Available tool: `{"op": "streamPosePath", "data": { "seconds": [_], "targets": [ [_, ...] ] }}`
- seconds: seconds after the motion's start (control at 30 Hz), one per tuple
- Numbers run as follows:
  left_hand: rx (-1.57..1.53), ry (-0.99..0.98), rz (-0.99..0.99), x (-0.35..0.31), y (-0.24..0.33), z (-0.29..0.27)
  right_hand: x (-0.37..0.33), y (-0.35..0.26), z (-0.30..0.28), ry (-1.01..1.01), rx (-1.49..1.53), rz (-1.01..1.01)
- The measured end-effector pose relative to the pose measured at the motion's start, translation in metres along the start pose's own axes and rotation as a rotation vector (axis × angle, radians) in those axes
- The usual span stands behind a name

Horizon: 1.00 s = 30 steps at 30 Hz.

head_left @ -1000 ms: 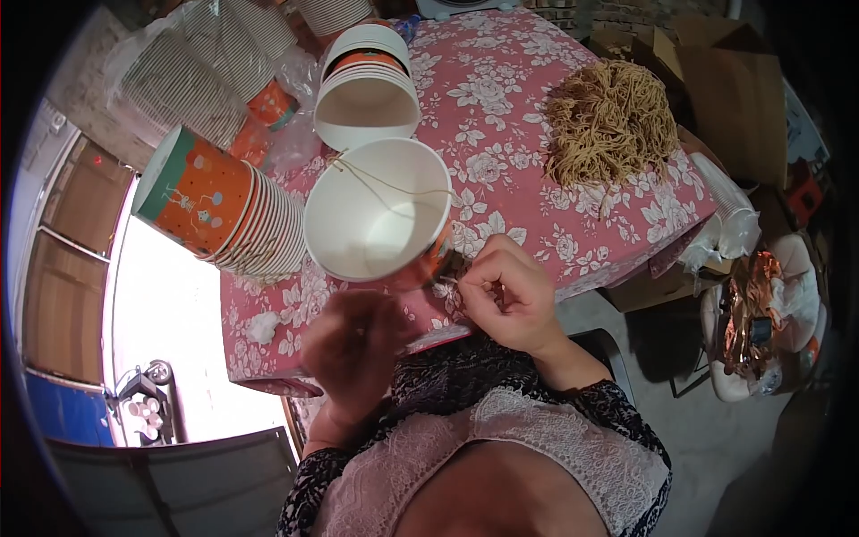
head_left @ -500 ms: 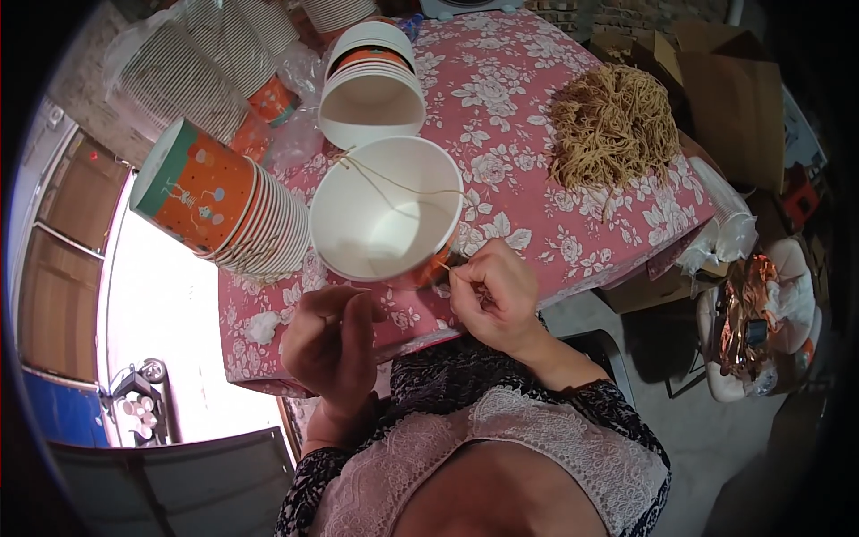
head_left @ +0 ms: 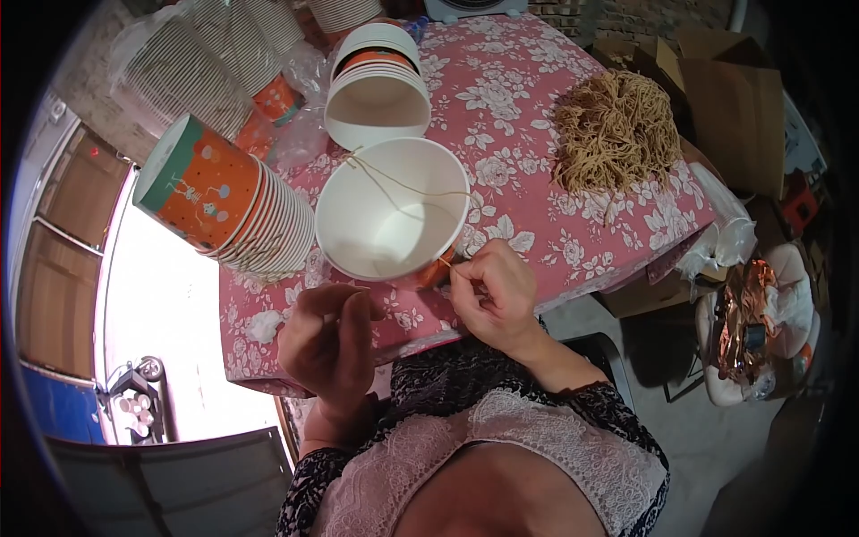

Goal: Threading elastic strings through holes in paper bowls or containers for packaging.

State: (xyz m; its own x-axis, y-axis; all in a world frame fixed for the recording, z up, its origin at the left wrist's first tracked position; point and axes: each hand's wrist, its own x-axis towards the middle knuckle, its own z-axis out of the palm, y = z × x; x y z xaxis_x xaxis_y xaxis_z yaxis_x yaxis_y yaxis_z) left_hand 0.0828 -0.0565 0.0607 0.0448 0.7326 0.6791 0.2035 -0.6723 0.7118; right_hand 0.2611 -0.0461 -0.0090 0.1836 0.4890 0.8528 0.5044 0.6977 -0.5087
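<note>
A white-lined paper bucket (head_left: 394, 201) with an orange printed outside stands tilted on the table in front of me, its mouth facing up toward me. A thin tan cord (head_left: 407, 189) spans its opening from the far rim to the right rim. My right hand (head_left: 497, 292), just right of the bucket's base, is closed in a pinch on a bit of cord beside the orange wall. My left hand (head_left: 327, 340) is held below the near rim, its thumb and fingers pinched together. Whatever lies between those fingertips is too small to make out.
A leaning stack of orange and green paper buckets (head_left: 219, 197) stands at left, with cords on its rims. Nested buckets (head_left: 378, 98) lie behind. A heap of tan cords (head_left: 617, 132) rests far right on the pink floral tablecloth (head_left: 501, 107). Cardboard boxes (head_left: 729, 116) stand beyond the table.
</note>
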Motion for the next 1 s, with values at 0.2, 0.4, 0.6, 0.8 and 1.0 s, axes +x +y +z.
{"op": "streamPosePath", "data": {
  "seconds": [0.2,0.4,0.6,0.8,1.0],
  "targets": [
    [0.261,-0.070,0.037,0.017,-0.002,0.001,0.003,0.000,0.002,-0.004,-0.023,-0.003],
    [0.214,-0.633,0.348,0.082,-0.039,-0.002,0.007,-0.002,0.007,0.010,-0.048,-0.032],
    [0.164,-1.050,0.537,0.098,-0.050,0.016,0.008,-0.004,0.002,-0.012,-0.080,-0.039],
    [0.098,-1.208,-0.004,0.103,-0.041,0.019,0.011,0.000,-0.002,-0.072,-0.098,-0.017],
    [0.100,-0.921,0.260,0.090,-0.049,0.011,0.023,-0.011,-0.035,-0.345,-0.262,0.057]
  ]
}}
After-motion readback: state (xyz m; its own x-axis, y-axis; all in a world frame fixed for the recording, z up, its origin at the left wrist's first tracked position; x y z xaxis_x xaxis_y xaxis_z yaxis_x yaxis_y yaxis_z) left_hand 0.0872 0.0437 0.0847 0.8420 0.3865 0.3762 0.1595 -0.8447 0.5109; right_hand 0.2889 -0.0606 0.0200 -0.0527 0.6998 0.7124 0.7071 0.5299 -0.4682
